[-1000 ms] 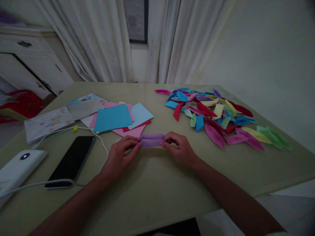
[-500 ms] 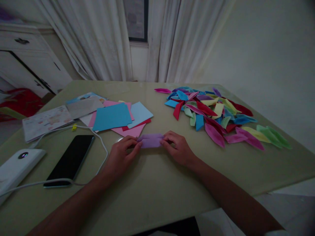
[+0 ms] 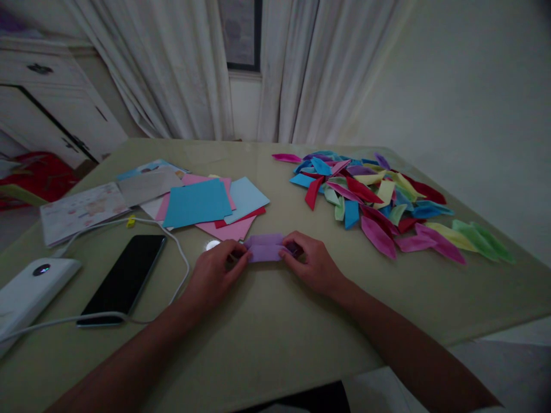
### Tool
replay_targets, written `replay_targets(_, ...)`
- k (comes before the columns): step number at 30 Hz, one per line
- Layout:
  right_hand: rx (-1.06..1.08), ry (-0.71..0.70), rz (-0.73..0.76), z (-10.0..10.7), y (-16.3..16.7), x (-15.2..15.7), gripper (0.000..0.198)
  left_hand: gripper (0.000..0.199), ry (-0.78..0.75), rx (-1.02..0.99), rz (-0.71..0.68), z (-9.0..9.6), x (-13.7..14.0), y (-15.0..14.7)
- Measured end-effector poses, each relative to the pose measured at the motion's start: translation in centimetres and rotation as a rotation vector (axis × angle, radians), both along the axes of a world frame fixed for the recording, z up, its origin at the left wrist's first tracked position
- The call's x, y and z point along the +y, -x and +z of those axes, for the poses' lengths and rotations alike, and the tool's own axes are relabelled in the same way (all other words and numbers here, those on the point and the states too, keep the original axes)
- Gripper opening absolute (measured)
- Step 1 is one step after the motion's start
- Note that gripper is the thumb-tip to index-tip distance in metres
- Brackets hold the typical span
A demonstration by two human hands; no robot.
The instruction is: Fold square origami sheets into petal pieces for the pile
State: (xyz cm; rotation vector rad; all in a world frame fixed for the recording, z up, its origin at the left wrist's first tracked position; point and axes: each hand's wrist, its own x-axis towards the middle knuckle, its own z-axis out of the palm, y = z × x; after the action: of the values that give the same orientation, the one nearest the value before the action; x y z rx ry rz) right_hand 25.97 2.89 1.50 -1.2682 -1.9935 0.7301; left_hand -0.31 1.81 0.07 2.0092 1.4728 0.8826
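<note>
A small folded piece of purple paper (image 3: 266, 249) is held level between my two hands, with a crease running along its length. My left hand (image 3: 219, 267) pinches its left end between thumb and fingers. At the right end, my right hand (image 3: 310, 259) grips it the same way, thumb in front and fingers curled behind. Just beyond my left fingers lies a small shiny round thing (image 3: 212, 245), partly covered by the hand. Loose sheets, with a blue sheet of paper (image 3: 198, 204) on top, lie past my left hand.
Many folded coloured paper pieces (image 3: 364, 186) are heaped at the back right of the table (image 3: 275, 332). On the left are a black phone (image 3: 124, 278), a white power bank (image 3: 38, 292), a looped white cable (image 3: 183, 261) and a printed booklet (image 3: 84, 212).
Both hands still hold the purple paper; its front flap looks tilted a little more toward me. My left hand has shifted slightly, and more of the shiny round thing shows.
</note>
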Motion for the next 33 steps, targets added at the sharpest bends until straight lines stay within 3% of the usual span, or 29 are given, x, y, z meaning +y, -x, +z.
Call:
replay_targets(2, -0.008, -0.012, -0.01, 0.0, -0.1, 0.0, 0.014, 0.017, -0.008, -0.034, -0.009, -0.1, 0.0, 0.0)
replay_targets(5, -0.007, -0.051, 0.052, -0.1, -0.2, 0.2, 0.007, 0.017, -0.083, -0.05, -0.041, -0.3, 0.1, 0.2)
replay_targets(11, 0.001, -0.09, 0.09, -0.1, -0.7, 0.4, 0.017, 0.028, -0.173, -0.027, -0.145, -0.7, 0.5, 0.7)
replay_targets(26, -0.03, -0.113, 0.131, -0.3, -1.0, 0.4, 0.046, 0.028, -0.238, -0.048, -0.148, -0.5, 0.5, 0.8)
replay_targets(33, -0.074, -0.164, 0.158, -0.4, -1.1, 0.5, 0.035, 0.022, -0.247, -0.084, -0.118, 0.1, 0.5, 0.6)
